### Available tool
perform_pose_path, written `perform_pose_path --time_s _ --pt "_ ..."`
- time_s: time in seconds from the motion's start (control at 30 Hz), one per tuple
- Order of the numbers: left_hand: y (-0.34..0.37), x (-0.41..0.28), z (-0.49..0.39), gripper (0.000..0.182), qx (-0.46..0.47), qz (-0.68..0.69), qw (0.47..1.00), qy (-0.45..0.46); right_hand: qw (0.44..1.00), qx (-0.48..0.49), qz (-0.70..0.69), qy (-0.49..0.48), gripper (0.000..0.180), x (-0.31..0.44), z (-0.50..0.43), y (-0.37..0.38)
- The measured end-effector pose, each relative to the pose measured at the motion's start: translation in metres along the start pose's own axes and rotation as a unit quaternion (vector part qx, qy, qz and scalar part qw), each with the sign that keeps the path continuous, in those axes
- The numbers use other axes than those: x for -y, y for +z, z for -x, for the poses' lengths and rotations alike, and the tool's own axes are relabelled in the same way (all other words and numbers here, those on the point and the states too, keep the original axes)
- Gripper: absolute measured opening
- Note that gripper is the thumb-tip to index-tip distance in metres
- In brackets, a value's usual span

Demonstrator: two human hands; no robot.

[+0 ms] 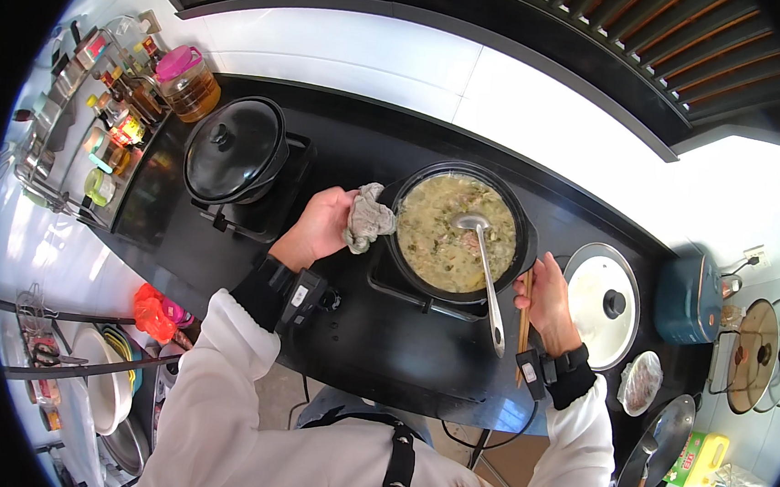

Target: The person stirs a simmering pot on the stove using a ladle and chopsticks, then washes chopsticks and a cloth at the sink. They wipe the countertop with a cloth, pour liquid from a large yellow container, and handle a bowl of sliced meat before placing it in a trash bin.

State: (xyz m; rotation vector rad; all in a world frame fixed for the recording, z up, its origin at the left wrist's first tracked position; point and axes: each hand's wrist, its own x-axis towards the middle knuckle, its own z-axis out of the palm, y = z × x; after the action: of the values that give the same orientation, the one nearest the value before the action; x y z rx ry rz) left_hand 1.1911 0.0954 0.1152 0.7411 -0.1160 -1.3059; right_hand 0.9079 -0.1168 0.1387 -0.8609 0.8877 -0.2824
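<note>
A black pot (pixel 529 237) of thick greenish soup with leafy bits (pixel 433 212) sits on the right-hand burner (pixel 387 281). A metal ladle (pixel 490 286) rests in it, its handle leaning over the near rim. My left hand (pixel 323 224) grips a crumpled grey cloth (pixel 369 219), which is against the pot's left side. Beside the pot's right handle is my right hand (pixel 547 300), its fingers around a pair of wooden chopsticks (pixel 524 323) pointing down toward me. Whether the right fingers also touch the handle is hard to see.
Left stands a lidded black pot (pixel 236 152) on another burner, near a bottle rack (pixel 113 139) and a pink-lidded jar (pixel 189 87). To the right are a glass lid (pixel 601 308), a teal appliance (pixel 688 298), a plastic-covered bowl (pixel 641 383) and a wok (pixel 660 436). A range hood (pixel 585 39) overhangs.
</note>
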Motion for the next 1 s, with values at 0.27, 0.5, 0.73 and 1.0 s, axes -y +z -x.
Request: perform_pose_path --time_s 0.27,0.5,0.73,1.0 --pt "-0.009 -0.013 0.015 0.043 -0.006 -0.26 0.964 0.062 1.0 0.001 -0.004 -0.002 0.038 -0.012 0.013 -0.006" --pt "-0.021 -0.043 0.034 0.025 -0.184 -0.401 0.871 0.216 1.0 -0.017 0.005 -0.004 0.034 -0.016 0.018 -0.009" --pt "-0.013 0.0 -0.008 0.016 -0.066 -0.091 0.988 0.105 0.999 -0.028 -0.035 -0.006 0.019 -0.013 0.008 0.005" --pt "-0.021 -0.003 -0.014 0.021 0.022 0.0 0.999 0.032 1.0 -0.016 -0.014 0.017 0.013 -0.004 0.011 0.013"
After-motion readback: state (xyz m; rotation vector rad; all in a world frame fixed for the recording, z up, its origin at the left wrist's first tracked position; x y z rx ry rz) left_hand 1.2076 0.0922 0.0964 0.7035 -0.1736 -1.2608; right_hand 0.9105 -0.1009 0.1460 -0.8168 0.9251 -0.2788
